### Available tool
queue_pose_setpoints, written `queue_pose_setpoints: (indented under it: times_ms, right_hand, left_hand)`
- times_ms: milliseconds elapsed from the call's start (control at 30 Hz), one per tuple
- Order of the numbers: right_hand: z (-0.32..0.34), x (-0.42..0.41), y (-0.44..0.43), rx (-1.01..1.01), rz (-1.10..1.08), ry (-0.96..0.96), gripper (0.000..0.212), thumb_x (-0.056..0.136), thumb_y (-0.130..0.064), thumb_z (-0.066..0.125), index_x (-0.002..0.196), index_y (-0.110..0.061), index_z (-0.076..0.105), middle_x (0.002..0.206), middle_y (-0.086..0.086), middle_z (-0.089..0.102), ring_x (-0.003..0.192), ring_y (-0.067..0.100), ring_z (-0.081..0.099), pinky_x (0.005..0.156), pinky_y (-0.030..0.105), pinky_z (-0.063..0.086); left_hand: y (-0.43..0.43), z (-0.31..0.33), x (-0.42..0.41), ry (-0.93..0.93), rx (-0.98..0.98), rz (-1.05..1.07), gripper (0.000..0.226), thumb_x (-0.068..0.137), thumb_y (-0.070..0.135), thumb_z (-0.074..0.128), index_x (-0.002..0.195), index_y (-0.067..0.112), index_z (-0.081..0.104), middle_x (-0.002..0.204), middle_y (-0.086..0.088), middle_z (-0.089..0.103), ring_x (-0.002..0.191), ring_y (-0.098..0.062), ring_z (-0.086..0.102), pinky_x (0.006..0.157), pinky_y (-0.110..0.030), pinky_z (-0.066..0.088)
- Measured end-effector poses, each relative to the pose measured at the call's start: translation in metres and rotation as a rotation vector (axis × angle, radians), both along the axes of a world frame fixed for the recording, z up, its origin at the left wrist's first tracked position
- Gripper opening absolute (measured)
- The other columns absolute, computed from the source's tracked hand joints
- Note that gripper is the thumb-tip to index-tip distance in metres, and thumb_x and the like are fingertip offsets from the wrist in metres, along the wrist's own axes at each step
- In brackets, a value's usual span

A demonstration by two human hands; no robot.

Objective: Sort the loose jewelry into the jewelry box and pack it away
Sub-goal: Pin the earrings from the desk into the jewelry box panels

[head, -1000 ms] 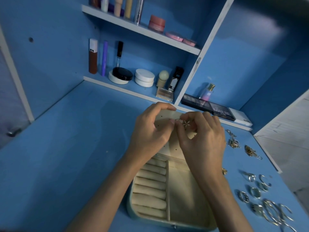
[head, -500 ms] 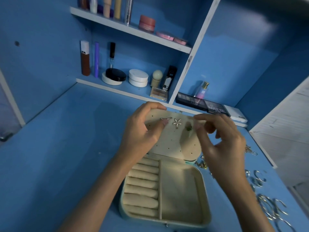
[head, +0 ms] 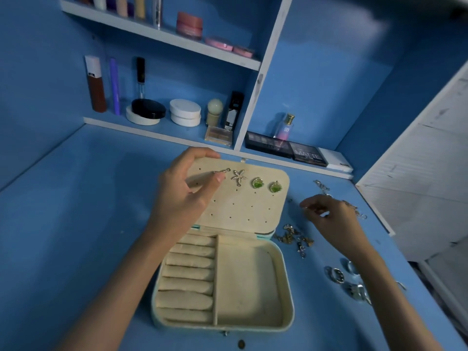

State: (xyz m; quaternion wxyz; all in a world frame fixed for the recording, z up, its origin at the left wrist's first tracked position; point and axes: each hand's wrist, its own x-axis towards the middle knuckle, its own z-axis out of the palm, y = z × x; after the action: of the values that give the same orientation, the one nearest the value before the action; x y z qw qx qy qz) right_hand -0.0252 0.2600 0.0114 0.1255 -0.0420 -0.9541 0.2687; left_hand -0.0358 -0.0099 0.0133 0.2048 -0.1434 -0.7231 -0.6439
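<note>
We found the jewelry box (head: pixel 287 287) lying open near the front edge of the blue tabletop (head: pixel 76 224), about midway along it, with its lid (head: pixel 243 209) tipped back toward the rear edge. The left hand (head: pixel 182 198) gripped the lid's far left corner, fingers curled over the rim and the thumb pressed to the perforated face just beside a small silver earring (head: pixel 224 171). Next in that top row sat a starfish earring (head: pixel 238 176) and two green earrings (head: pixel 257 183), all pinned to the lid. Inside the box we saw ring rolls (head: pixel 190 272) on the left and a bare compartment (head: pixel 245 282) on the right.

The right hand (head: pixel 331 219) hung over the tabletop toward the right edge, fingers loosely bent. We could not tell whether they pinched anything. Gold charms (head: pixel 288 234) lay just beside the box's hinge, silver rings (head: pixel 338 274) nearer the front right corner, and thin chains (head: pixel 323 186) toward the rear right corner. Along the rear edge lay dark palettes (head: pixel 286 148), with a perfume bottle (head: pixel 285 126) behind them.
</note>
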Motion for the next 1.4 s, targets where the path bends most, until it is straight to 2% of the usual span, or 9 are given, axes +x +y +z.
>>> queue_pose_setpoints:
  times_ms: [133,267,367,667,867,1000,1200,1300,1400]
  right_hand:
    - [-0.005,-0.006,-0.001,0.034,-0.022,-0.069,0.02,0.087,-0.003,0.056,0.093,-0.019,0.065,0.091,0.01,0.067,0.084,0.025,0.062,0.077,0.033,0.048]
    - [-0.005,-0.02,0.0,0.042,-0.032,-0.068,0.021,0.089,-0.003,0.054,0.103,-0.011,0.066,0.091,0.016,0.067,0.084,0.029,0.061,0.065,0.024,0.042]
    - [-0.006,-0.032,0.001,0.027,-0.042,-0.092,0.017,0.089,-0.01,0.057,0.104,-0.011,0.066,0.09,0.013,0.065,0.081,0.023,0.057,0.059,0.021,0.037]
    - [-0.016,-0.056,-0.008,0.14,-0.149,-0.086,0.019,0.086,-0.03,0.063,0.095,-0.014,0.067,0.089,0.006,0.065,0.081,0.022,0.059,0.065,0.027,0.043]
    - [-0.024,-0.055,-0.013,0.137,-0.22,0.0,0.011,0.085,-0.024,0.061,0.087,-0.016,0.069,0.085,0.004,0.067,0.079,0.023,0.058,0.064,0.032,0.048]
    - [-0.025,-0.052,-0.015,0.075,-0.175,0.047,0.014,0.086,-0.019,0.06,0.09,-0.01,0.071,0.088,0.008,0.067,0.079,0.023,0.058,0.065,0.032,0.048]
    - [-0.025,-0.032,-0.016,0.103,-0.023,0.088,0.009,0.084,-0.018,0.066,0.085,-0.012,0.072,0.088,0.003,0.054,0.094,0.025,0.045,0.075,0.029,0.03]
    - [-0.026,-0.027,-0.015,0.129,0.0,0.05,0.008,0.083,-0.022,0.069,0.086,-0.017,0.074,0.096,0.007,0.059,0.099,0.025,0.043,0.079,0.03,0.03]
    - [-0.024,-0.024,-0.014,0.14,-0.03,0.038,0.008,0.082,-0.025,0.069,0.087,-0.02,0.074,0.099,0.007,0.059,0.103,0.027,0.044,0.085,0.036,0.036]
  left_hand:
    - [0.001,0.001,0.002,0.006,-0.014,-0.003,0.022,0.086,0.01,0.068,0.101,0.025,0.062,0.084,0.017,0.063,0.062,0.015,0.054,0.057,-0.001,0.037]
    - [0.001,0.002,0.001,0.024,-0.021,0.014,0.024,0.085,0.009,0.069,0.099,0.027,0.061,0.092,0.02,0.064,0.062,0.016,0.052,0.06,-0.001,0.036]
    - [0.001,0.002,0.001,0.018,-0.016,0.009,0.023,0.085,0.009,0.069,0.101,0.024,0.062,0.08,0.023,0.061,0.056,0.016,0.05,0.054,-0.001,0.035]
    - [0.0,0.002,0.001,0.005,-0.022,0.018,0.025,0.084,0.011,0.07,0.099,0.03,0.062,0.099,0.026,0.064,0.093,0.006,0.059,0.076,-0.002,0.038]
    - [0.0,0.002,0.002,0.015,-0.036,0.015,0.025,0.085,0.012,0.069,0.099,0.03,0.06,0.092,0.019,0.064,0.063,0.016,0.053,0.058,-0.002,0.037]
    - [-0.001,0.002,0.001,0.014,-0.038,0.021,0.026,0.085,0.012,0.07,0.099,0.031,0.061,0.099,0.023,0.064,0.088,0.011,0.058,0.074,-0.002,0.038]
    - [-0.001,0.001,0.002,0.016,-0.049,0.012,0.023,0.085,0.013,0.069,0.102,0.026,0.061,0.088,0.02,0.064,0.073,0.015,0.056,0.065,-0.001,0.037]
    - [-0.001,0.0,0.0,0.014,-0.046,0.017,0.025,0.085,0.014,0.07,0.101,0.03,0.061,0.1,0.03,0.062,0.093,0.008,0.058,0.079,-0.004,0.038]
    - [-0.001,0.0,0.0,0.017,-0.045,0.014,0.024,0.085,0.014,0.069,0.102,0.029,0.061,0.101,0.023,0.064,0.085,0.009,0.058,0.073,-0.003,0.038]
